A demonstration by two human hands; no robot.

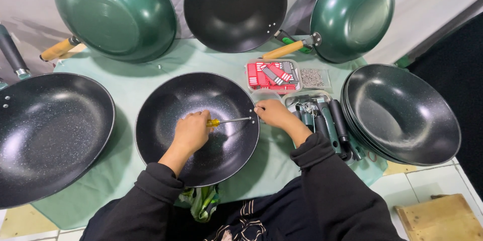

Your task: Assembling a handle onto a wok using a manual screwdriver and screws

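A black speckled wok pan lies in front of me on a pale green cloth. Inside the pan, my left hand grips a screwdriver with a yellow handle. Its metal shaft points right toward the holes at the pan's rim. My right hand pinches the rim of the pan at that spot, just outside the bowl. What sits between its fingertips is too small to tell.
A large black pan lies at the left, and a stack of black pans at the right. Three pans lean at the back: green, black, green. Plastic boxes of red packets, screws and dark handles stand beside my right hand.
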